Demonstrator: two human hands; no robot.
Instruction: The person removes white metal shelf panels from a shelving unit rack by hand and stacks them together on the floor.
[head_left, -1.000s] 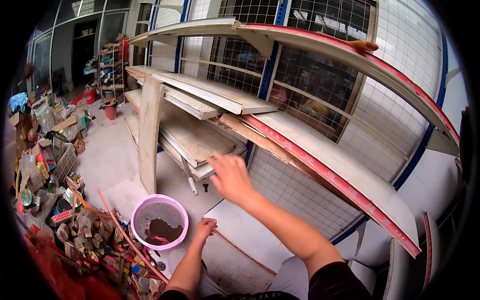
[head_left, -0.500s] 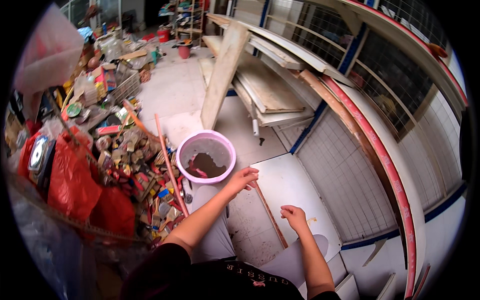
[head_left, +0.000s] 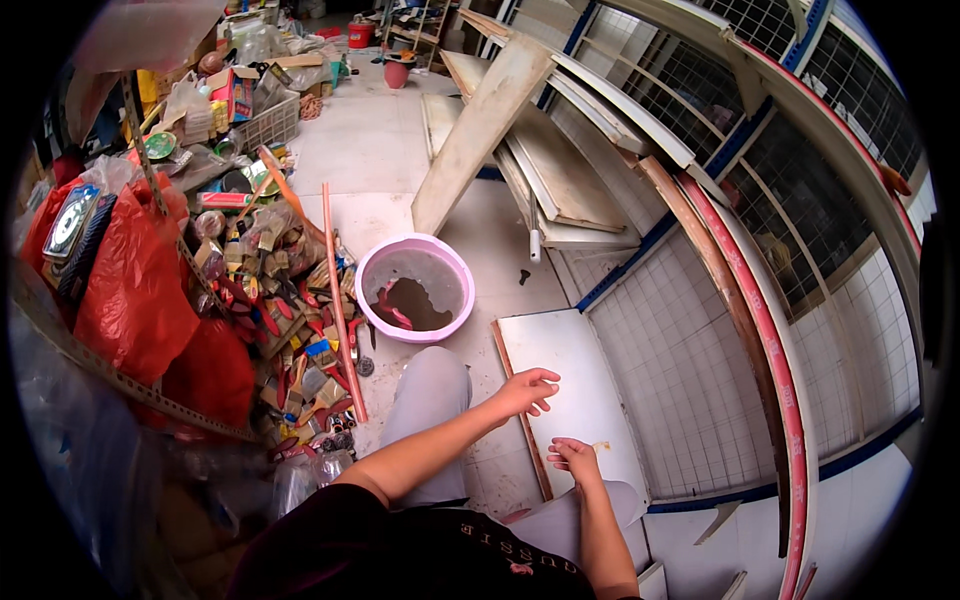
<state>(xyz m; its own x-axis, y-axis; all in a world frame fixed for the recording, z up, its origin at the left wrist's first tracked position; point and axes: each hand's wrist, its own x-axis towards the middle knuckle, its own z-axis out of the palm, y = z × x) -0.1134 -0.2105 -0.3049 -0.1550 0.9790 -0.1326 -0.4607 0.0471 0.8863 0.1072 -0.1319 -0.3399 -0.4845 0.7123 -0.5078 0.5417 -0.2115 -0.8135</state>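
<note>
Over the white board (head_left: 562, 345) on the floor, my left hand (head_left: 527, 393) hangs in the air with loosely bent, separated fingers and nothing in it. My right hand (head_left: 574, 457) is just below and to the right, above the same board near my knee; its fingers are slightly curled, apart and bare. The hands do not touch each other. A lilac plastic tub (head_left: 468, 294) stands beyond my left knee. Murky water covers part of its bottom, and a pinkish-red item (head_left: 392, 308) lies in it.
Paintbrushes (head_left: 290, 375) are heaped at left beside red plastic bags (head_left: 130, 295). A long reddish stick (head_left: 336, 290) lies along the heap. A worn plank (head_left: 480, 130) leans on stacked shelf boards (head_left: 565, 170). Metal mesh racking (head_left: 665, 400) lines the right, and a red bucket (head_left: 396, 75) stands far off.
My view has shifted. My left hand has moved to the right and down, nearer my right hand, and its fingers are spread more. My right hand's fingers have opened a little.
</note>
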